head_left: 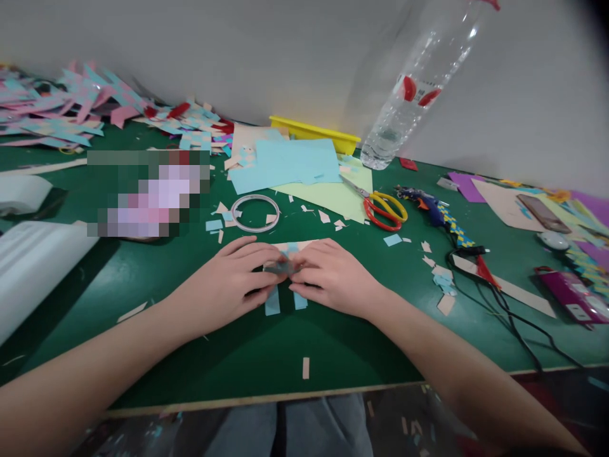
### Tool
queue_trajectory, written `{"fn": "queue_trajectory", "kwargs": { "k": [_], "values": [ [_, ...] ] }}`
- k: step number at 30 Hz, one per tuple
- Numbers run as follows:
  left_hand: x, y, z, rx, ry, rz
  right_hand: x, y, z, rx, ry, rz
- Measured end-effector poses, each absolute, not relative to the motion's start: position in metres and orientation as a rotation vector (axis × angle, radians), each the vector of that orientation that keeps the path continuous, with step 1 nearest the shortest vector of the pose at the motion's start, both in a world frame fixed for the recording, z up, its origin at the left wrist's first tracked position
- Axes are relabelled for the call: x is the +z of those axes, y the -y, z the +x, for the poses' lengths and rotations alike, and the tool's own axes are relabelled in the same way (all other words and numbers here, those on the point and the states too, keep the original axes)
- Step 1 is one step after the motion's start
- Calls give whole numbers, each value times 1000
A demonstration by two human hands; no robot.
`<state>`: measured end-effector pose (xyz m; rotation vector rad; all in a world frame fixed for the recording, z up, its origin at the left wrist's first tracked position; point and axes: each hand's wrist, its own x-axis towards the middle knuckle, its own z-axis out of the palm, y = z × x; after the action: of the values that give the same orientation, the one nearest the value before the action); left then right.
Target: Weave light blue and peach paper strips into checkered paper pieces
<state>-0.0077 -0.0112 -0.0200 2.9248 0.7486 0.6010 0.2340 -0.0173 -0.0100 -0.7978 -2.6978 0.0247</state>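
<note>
Blue and beige paper strips [273, 303] lie on the green table in front of me, laid across one another. My left hand [238, 273] bends over their left side, its fingertips pressed close to the middle. From the right, my right hand [328, 274] pinches the same strips, its thumb and fingers nearly touching those of my left. A small greyish, see-through piece [280, 266] shows between the fingertips; it is blurred, and I cannot tell what it is. My fingers hide the centre of the strips. Just beyond my left hand lies a roll of narrow tape [255, 213].
Scissors [385, 209] with red and yellow handles lie ahead on the right, near blue paper sheets [297, 162] and a leaning clear bottle [404, 101]. A glue gun [431, 209] with a black cord sits farther right. Cut strips [71, 101] pile up at back left.
</note>
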Motion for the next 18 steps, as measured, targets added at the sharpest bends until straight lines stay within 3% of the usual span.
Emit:
{"fn": "queue_trajectory", "kwargs": {
  "k": [11, 18],
  "values": [
    [-21, 6, -10, 627, -891, 2839, -11, 15, 233, -12, 2711, -725],
    [-10, -16, -31, 864, -1527, 2671, -15, 14, 234, 47, 2655, -692]
  ]
}}
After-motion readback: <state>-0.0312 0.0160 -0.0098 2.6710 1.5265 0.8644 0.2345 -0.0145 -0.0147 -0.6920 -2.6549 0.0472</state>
